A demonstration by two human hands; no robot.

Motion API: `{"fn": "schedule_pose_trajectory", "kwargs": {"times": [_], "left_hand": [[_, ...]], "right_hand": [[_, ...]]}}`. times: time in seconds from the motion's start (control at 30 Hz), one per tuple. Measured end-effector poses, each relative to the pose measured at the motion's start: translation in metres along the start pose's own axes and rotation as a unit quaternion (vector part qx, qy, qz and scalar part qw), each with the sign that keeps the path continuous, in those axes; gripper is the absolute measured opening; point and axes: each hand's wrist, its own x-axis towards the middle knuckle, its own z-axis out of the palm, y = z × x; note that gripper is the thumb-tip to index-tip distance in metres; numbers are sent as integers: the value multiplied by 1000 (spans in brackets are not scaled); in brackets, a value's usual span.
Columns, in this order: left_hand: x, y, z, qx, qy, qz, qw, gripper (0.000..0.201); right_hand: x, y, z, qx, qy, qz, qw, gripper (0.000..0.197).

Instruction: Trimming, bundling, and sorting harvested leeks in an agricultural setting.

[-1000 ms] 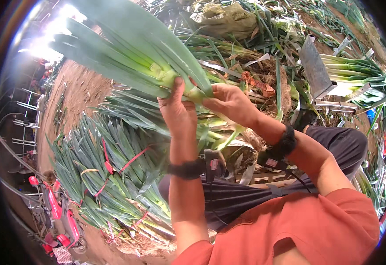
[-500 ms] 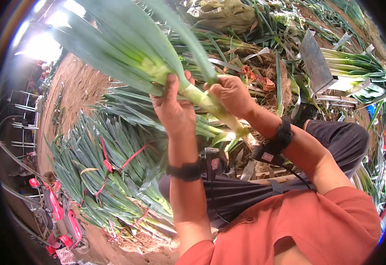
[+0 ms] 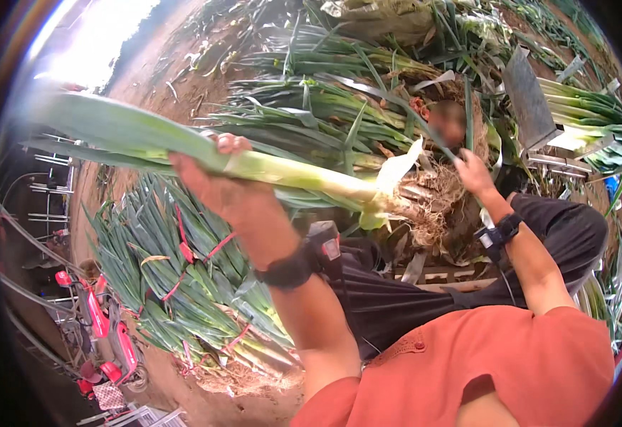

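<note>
My left hand (image 3: 222, 188) is closed around the pale stem of a big leek (image 3: 311, 174), held nearly level over my lap. Its broad green leaves stretch to the left, and its bushy roots (image 3: 432, 206) hang at the right end. A pale, peeled-back leaf sheath (image 3: 400, 167) stands up near the roots. Out to the right, my right hand (image 3: 475, 173) pinches a long, narrow leek leaf (image 3: 425, 127) that trails up and to the left, apart from the stem.
Untied leeks (image 3: 290, 107) are heaped beyond the held one. Tied leek bundles (image 3: 183, 263) with pink-red bands lie at left. A metal-sided rack (image 3: 531, 96) holds trimmed leeks (image 3: 581, 110) at right. A red vehicle (image 3: 97, 317) stands far left on the dirt.
My right hand has come away from the leek to the right with a leaf. My left hand has moved left and lower, and the leek has turned from slanted to nearly level.
</note>
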Motion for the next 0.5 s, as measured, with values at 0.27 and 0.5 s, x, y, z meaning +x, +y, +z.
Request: {"fn": "schedule_pose_trajectory", "kwargs": {"times": [0.27, 0.5], "left_hand": [[-7, -25, 14, 118, 113, 41, 986, 39], [-7, -28, 7, 161, 190, 70, 966, 40]], "right_hand": [[-51, -252, -40, 265, -129, -344, 891, 28], [-57, -256, -13, 139, -60, -417, 896, 9]]}}
